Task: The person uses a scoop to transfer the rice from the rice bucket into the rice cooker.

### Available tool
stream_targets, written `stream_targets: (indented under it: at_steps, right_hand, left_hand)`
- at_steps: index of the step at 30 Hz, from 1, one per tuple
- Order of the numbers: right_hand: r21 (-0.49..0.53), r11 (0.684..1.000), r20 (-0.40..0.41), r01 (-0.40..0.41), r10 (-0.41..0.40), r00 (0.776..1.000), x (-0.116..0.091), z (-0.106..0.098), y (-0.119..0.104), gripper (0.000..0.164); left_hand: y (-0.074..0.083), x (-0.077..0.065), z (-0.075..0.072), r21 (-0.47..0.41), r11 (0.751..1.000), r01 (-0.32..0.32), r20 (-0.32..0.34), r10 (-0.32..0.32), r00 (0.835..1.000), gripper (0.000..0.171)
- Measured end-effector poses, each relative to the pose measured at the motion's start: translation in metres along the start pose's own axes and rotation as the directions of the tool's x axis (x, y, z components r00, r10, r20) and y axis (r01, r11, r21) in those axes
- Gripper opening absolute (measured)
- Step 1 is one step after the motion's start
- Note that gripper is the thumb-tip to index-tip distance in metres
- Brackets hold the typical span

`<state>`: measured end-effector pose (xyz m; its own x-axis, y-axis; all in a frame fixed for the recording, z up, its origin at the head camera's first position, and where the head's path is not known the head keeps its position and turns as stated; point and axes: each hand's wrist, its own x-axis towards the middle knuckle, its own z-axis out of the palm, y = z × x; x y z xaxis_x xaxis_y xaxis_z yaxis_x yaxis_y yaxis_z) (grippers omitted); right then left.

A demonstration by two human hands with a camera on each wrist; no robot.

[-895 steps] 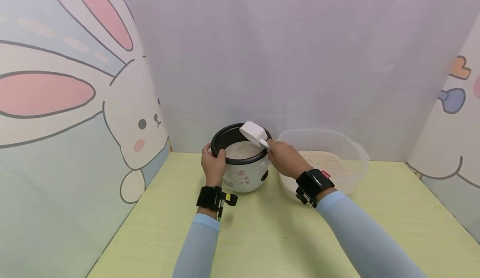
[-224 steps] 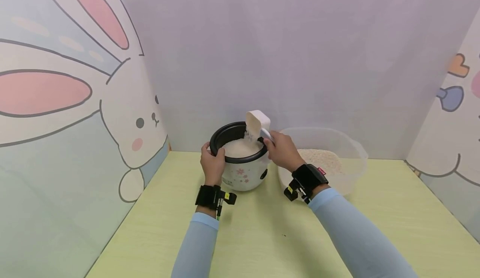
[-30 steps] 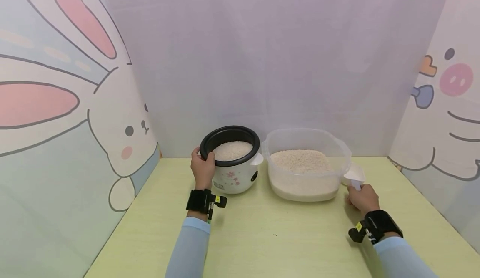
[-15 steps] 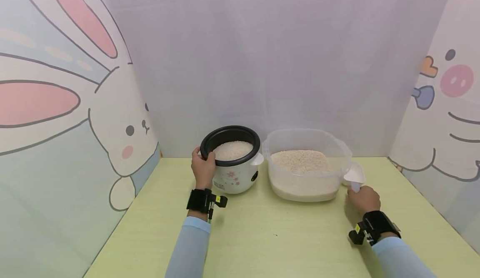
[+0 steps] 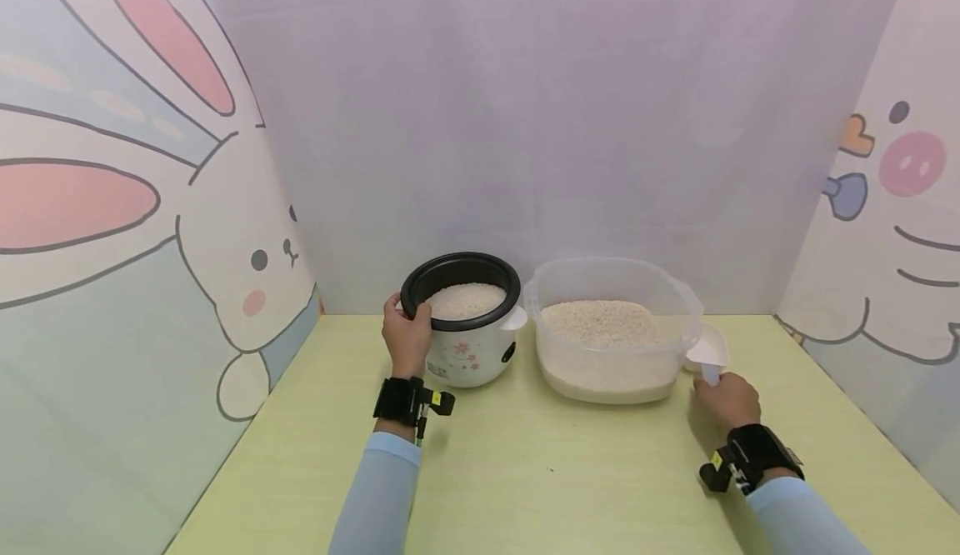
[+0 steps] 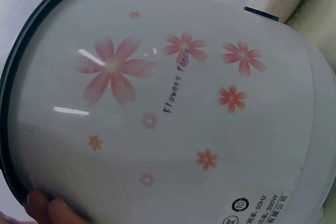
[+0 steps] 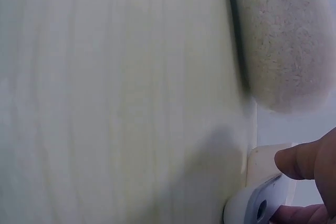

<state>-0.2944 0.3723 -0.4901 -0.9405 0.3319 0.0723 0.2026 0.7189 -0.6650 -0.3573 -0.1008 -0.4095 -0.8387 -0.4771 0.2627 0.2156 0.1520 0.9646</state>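
A white rice cooker [image 5: 467,363] with pink flowers and a black rim stands on the table, with white rice [image 5: 467,301] inside. My left hand [image 5: 407,342] grips its left side, thumb over the rim; the left wrist view shows mostly the flowered wall and a few fingertips [image 6: 60,212]. To the right, a white measuring scoop [image 5: 707,345] rests on the table beside the clear rice container. My right hand [image 5: 729,401] pinches the scoop's handle [image 7: 252,203] between thumb and fingers. The scoop's bowl is partly hidden by the container's corner.
A clear plastic container [image 5: 678,384] filled partway with rice stands between the cooker and the scoop. Behind is a pale curtain [image 5: 525,122]; cartoon panels flank both sides. The yellowish table [image 5: 555,505] carries a tiny dark speck near its middle.
Earlier my right hand poured rice from the scoop into the cooker; since then it has carried the scoop right, down beside the container. The left hand keeps its grip. Over the last second, almost nothing moves.
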Motion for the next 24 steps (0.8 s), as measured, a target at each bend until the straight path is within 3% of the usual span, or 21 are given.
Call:
stream_targets:
  at_steps: [5, 14, 19, 24]
  right_hand:
    - [0.013, 1.000, -0.020, 0.003, -0.003, 1.000, 0.000, 0.000, 0.001, 0.040]
    - [-0.052, 0.998, -0.058, 0.041, -0.044, 0.997, -0.013, -0.004, -0.010, 0.066]
    - [-0.124, 0.977, -0.064, 0.175, -0.184, 0.981, -0.022, -0.009, -0.016, 0.065]
    - [-0.154, 0.939, -0.021, 0.308, -0.314, 0.949, -0.035, -0.013, -0.028, 0.072]
  left_hand:
    - [0.001, -0.001, -0.001, 0.000, 1.000, -0.016, 0.003, 0.016, 1.000, 0.062]
    - [-0.001, 0.002, -0.006, 0.072, 0.997, -0.043, 0.038, 0.040, 0.998, 0.071]
    - [-0.002, -0.002, -0.009, 0.099, 0.994, -0.050, 0.038, 0.047, 0.998, 0.082]
    - [0.008, -0.018, -0.006, 0.187, 0.967, -0.174, 0.041, 0.170, 0.985, 0.078]
